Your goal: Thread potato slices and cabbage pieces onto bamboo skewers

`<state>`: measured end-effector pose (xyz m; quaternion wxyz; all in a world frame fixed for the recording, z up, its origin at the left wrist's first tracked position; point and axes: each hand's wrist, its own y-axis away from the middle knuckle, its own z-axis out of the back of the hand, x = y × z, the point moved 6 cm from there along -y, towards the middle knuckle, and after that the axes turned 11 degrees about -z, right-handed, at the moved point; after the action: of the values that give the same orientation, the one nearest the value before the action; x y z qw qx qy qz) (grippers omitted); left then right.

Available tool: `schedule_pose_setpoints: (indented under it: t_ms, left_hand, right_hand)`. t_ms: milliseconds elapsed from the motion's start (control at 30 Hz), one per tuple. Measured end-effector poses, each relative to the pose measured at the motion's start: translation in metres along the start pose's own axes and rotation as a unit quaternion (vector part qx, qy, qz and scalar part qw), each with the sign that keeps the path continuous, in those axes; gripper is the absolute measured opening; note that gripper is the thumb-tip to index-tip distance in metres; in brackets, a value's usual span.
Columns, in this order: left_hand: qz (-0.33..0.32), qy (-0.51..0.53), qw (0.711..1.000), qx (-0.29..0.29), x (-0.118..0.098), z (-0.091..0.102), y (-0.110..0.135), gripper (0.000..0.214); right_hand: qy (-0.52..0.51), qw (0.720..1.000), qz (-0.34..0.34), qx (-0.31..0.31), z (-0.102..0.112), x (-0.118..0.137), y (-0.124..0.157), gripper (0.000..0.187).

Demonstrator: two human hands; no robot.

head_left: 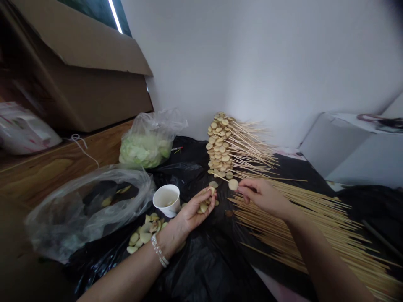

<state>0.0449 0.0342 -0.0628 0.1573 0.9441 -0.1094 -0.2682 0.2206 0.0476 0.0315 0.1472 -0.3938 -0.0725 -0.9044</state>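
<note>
My left hand (197, 209) lies palm up on the black plastic sheet (201, 264), its fingers curled round several pale round slices (204, 206). My right hand (262, 195) pinches a thin bamboo skewer with one slice (233, 184) threaded near its tip. The two hands are close together, just in front of a stack of finished skewers (222, 144) loaded with slices. A small heap of loose slices (145, 233) sits beside my left wrist, which wears a beaded bracelet.
A bed of bare skewers (315, 226) spreads under my right forearm. A white paper cup (166, 200) stands left of my left hand. Behind are a clear bag (85, 205), a bag of green leaves (147, 147), a cardboard box (78, 63) and a white box (355, 151).
</note>
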Motion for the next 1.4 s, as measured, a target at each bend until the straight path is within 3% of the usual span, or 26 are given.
schedule_pose_setpoints:
  t_ms: [133,333,1400]
  left_hand:
    - [-0.013,-0.002,1.000,0.001,-0.0021,0.0006,-0.0038,0.016]
    - [-0.026,0.016,0.999,-0.011,-0.0033,0.0014,-0.0050,0.016]
    - [-0.076,-0.025,0.997,-0.022,-0.0061,-0.0006,-0.0017,0.016]
  right_hand:
    - [0.061,0.996,0.009,0.063,0.0011,0.0041,0.0067,0.028]
    - [0.080,0.994,0.005,0.080,0.0007,0.0012,0.0091,0.028]
    - [0.125,0.991,0.006,0.049,-0.0037,-0.0016,0.0072,0.028]
